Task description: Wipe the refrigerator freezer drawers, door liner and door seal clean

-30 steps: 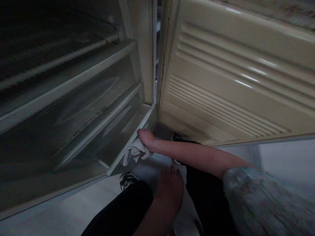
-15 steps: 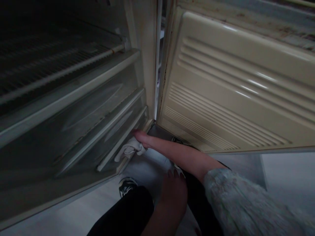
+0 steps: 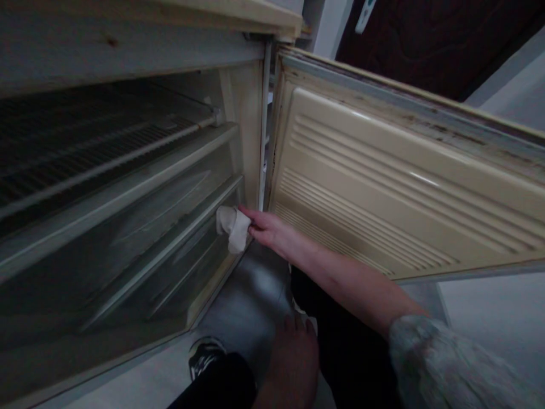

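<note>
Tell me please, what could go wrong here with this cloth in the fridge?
The open fridge door stands beside the right hand; if it swings, it could pinch the forearm. The white cloth presses near the thin drawer rail, which might shift under force. The door's rusty-looking edge could snag the cloth or scratch skin.

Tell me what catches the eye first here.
The open cream fridge door fills the upper right, its ribbed inner panel marked with rust along the edge. At the centre, the right hand grips a white cloth at the corner of a clear drawer.
</note>
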`<state>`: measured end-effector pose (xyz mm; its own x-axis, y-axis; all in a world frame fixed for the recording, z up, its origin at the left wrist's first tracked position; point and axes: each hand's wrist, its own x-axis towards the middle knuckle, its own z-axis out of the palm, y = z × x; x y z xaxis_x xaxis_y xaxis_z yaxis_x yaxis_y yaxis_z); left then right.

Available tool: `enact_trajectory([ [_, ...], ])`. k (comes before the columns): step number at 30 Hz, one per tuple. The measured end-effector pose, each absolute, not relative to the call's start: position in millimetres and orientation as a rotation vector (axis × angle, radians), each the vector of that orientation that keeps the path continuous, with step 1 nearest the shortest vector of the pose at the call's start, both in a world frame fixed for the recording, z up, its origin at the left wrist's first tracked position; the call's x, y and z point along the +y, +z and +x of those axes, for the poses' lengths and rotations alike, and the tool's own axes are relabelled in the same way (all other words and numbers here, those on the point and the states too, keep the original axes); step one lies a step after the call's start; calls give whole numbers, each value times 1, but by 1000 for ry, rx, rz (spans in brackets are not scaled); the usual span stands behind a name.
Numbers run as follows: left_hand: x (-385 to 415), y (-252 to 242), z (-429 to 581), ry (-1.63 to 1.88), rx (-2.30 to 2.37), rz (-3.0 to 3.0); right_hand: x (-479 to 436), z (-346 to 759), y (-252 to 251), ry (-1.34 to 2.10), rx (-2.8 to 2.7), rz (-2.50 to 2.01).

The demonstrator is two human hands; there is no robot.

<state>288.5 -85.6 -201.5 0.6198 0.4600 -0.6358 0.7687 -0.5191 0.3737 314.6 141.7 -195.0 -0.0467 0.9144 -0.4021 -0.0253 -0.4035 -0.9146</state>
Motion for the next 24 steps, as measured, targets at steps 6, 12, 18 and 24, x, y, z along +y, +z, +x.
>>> enact_trajectory([
  [6, -78, -180, 292, -655, 952, 2115, 178, 324, -75, 486, -1362, -1196],
  [12, -72, -193, 281, -656, 986, 2096, 247, 326, -73, -10, -1585, -1456],
  [18, -69, -202, 270, -602, 1073, 2055, 269, 329, -118, -97, -1741, -1476],
  [24, -56, -177, 273, -701, 1035, 1950, 257, 319, -191, -108, -1615, -1683],
])
